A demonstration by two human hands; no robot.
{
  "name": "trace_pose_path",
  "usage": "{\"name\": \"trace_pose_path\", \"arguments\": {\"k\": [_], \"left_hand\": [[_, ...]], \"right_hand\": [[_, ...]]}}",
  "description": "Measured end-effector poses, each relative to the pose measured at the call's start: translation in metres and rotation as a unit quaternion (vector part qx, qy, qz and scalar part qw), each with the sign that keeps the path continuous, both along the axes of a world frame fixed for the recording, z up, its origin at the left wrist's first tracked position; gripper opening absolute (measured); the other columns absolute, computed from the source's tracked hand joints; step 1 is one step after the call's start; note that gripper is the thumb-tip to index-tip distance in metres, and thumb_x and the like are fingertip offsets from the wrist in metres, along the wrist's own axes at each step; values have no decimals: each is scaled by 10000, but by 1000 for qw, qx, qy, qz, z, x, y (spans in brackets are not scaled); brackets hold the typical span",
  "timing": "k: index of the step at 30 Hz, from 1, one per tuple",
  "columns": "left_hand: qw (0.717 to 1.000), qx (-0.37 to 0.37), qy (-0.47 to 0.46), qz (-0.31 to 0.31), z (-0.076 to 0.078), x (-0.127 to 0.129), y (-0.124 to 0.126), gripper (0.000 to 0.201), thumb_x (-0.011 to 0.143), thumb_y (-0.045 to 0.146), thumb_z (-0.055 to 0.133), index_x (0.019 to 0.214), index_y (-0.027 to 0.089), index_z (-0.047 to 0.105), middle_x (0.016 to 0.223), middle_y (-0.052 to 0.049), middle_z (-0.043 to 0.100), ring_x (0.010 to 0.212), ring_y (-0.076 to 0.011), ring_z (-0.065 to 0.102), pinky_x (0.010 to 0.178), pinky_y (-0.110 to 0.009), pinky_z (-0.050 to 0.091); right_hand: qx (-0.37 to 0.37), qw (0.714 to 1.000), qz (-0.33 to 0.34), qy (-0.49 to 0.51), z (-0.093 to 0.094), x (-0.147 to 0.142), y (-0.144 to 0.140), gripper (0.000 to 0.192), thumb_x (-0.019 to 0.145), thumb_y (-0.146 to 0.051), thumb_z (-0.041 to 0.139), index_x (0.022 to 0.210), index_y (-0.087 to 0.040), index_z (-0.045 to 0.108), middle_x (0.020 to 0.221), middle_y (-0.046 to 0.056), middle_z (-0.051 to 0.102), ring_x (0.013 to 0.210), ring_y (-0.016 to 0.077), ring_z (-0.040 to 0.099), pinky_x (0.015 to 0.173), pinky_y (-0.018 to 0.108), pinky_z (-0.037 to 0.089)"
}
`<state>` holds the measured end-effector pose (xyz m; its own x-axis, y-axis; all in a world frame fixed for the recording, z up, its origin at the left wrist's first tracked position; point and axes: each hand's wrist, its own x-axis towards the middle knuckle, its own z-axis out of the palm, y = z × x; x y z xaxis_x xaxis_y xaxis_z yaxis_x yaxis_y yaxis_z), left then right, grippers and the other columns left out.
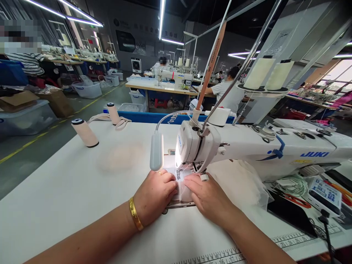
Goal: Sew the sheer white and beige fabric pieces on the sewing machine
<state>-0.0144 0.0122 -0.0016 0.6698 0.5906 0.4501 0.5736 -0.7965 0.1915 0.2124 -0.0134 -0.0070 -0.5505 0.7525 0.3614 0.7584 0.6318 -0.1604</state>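
Under the needle end of the white sewing machine (247,146), your two hands lie side by side on a small piece of pale, thin fabric (182,189) that sits flat on the machine bed, right at the presser foot. Your left hand (155,196) is loosely curled, knuckles up, with the fingertips pressed down on the left part of the piece; a gold bangle (135,213) circles that wrist and a ring shows on one finger. Your right hand (206,196) lies flat and spread, palm down, its fingers pointing toward the needle and pinning the right part of the piece to the bed. Neither hand closes around anything; both only press down on the material. More sheer white cloth (242,183) is heaped just to the right of your right hand, under the arm of the machine. A small lamp on a flexible neck (156,151) hangs just above your left hand and lights the needle area. On the white table (68,190), well away to the left, one cone of pale thread (85,132) stands tilted, and a second cone (113,113) stands farther back beside a strip of pale webbing. Two large cream thread cones (268,73) sit on the stand behind the machine. A printed ruler (220,256) runs along the table's near edge. Beyond, other people sit at other sewing stations.
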Motion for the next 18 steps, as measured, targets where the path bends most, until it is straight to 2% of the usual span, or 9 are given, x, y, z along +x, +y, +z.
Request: {"name": "trace_pose_path", "arguments": {"k": [5,9,13,18], "left_hand": [[999,-16,-36,-37,2,-3,-11,311,1015,125,452,818,190,684,925,-34,743,874,-210,642,838,-416,421],[997,-36,-41,-52,5,-4,-22,281,1018,133,473,850,201,688,869,-19,720,815,-197,618,819,-413,386],[996,-35,-45,-62,5,-5,-26,279,1012,95,472,882,210,690,884,-2,724,818,-185,611,821,-401,352],[997,-30,-43,-60,3,-5,-26,283,990,49,469,873,204,674,879,8,732,813,-172,615,827,-390,331]], "right_hand": [[4,999,47,24,6,2,-6,414,833,37,463,1091,-233,641,977,58,704,949,259,577,778,368,434],[-29,995,90,12,12,1,-12,321,927,-27,486,1067,-251,667,943,49,691,904,233,569,755,354,437],[-33,995,92,4,13,0,-13,281,951,-41,492,1029,-243,672,909,41,679,860,213,557,748,344,427],[-26,996,88,4,11,0,-12,287,956,-40,491,1067,-238,666,896,42,670,835,208,555,731,336,414]]}}
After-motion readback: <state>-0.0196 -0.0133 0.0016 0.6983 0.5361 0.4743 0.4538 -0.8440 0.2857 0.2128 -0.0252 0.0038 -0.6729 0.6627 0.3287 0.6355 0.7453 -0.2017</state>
